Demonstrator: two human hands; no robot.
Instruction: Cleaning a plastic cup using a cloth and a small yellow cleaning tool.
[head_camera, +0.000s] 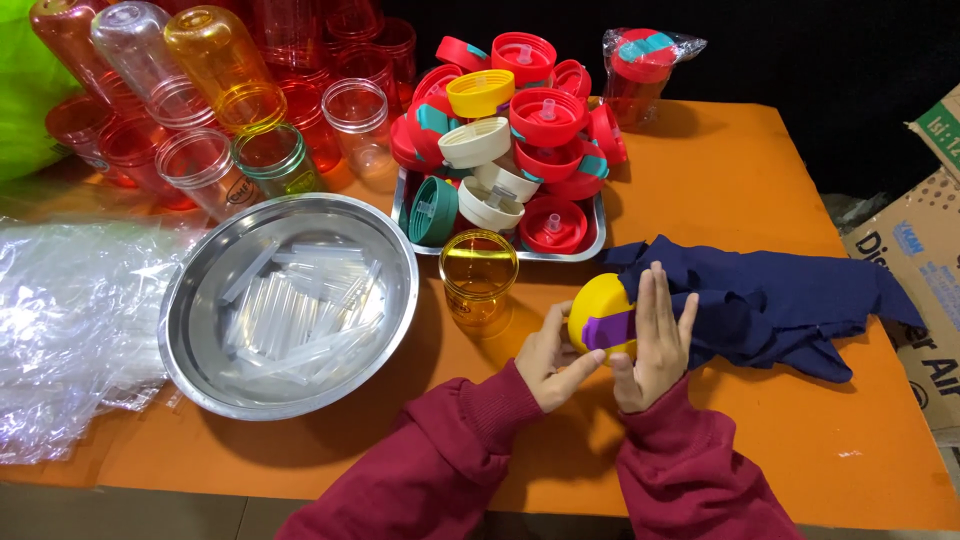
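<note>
Both hands meet over a yellow cap (598, 312) with a purple flip piece, low on the orange table (760, 170) just in front of the yellow bottle (478, 275). The left hand (548, 358) cups the cap's near side, fingers curled against it; the right hand (655, 345) presses it with fingers flat and straight. The cap looks light, rigid and smooth, likely a bit slick, so the rim seems the surest hold, with the purple tab kept free. A dark blue cloth (770, 305) lies just beside the right hand. Farther back, a metal tray (600, 235) is heaped with red, cream, yellow and green caps, and a steel bowl (195, 300) holds clear straws. Clear coloured bottles (230, 90) crowd the left corner, crinkled plastic wrap (70, 320) spreads at the left edge, and cardboard boxes (920, 250) stand off to the right against a dark room.
</note>
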